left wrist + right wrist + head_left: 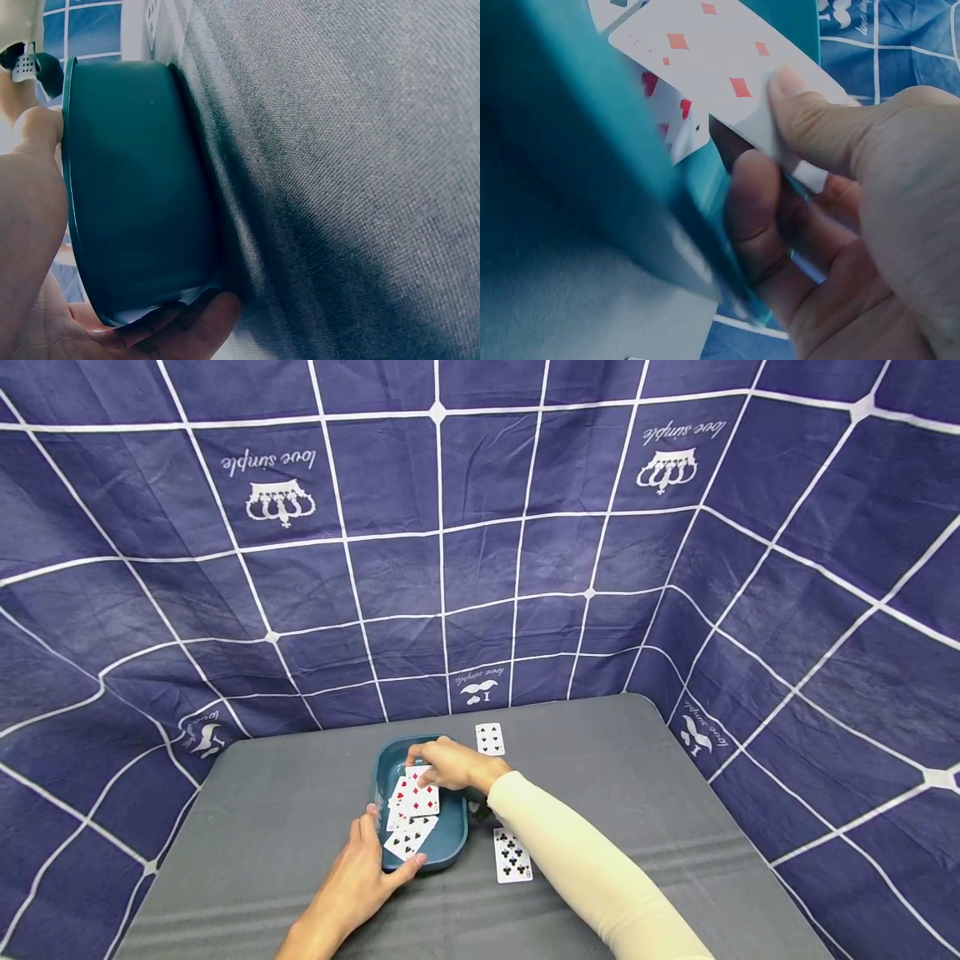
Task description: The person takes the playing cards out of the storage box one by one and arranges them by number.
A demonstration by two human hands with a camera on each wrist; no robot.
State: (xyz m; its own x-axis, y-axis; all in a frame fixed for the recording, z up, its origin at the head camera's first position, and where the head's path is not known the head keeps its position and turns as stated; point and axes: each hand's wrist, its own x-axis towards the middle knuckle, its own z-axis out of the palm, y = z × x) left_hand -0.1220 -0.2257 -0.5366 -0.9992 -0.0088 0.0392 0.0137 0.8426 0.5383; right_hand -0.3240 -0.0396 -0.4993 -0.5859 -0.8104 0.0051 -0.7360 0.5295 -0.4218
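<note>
A teal plastic tray (450, 845) with rounded corners stands on the table, with several playing cards inside. My left hand (358, 870) grips its near left corner, thumb at the near rim and fingers along the left side; the left wrist view shows the fingers curled round the tray's wall (139, 180). Over the tray, my right hand (452, 766) pinches a diamond card (705, 64), thumb on its face and fingers beneath. Under that card lie heart cards (688, 131), partly hidden. Nearer me in the tray are black-suit cards (408, 838), fanned and overlapping.
Right of the tray, a club card (513, 857) lies face up near me, and another black-suit card (490, 739) lies farther back. My sleeved right forearm (585, 868) crosses the table. Blue white-gridded cloth (480, 568) hangs behind the grey tabletop (262, 827) and at its sides.
</note>
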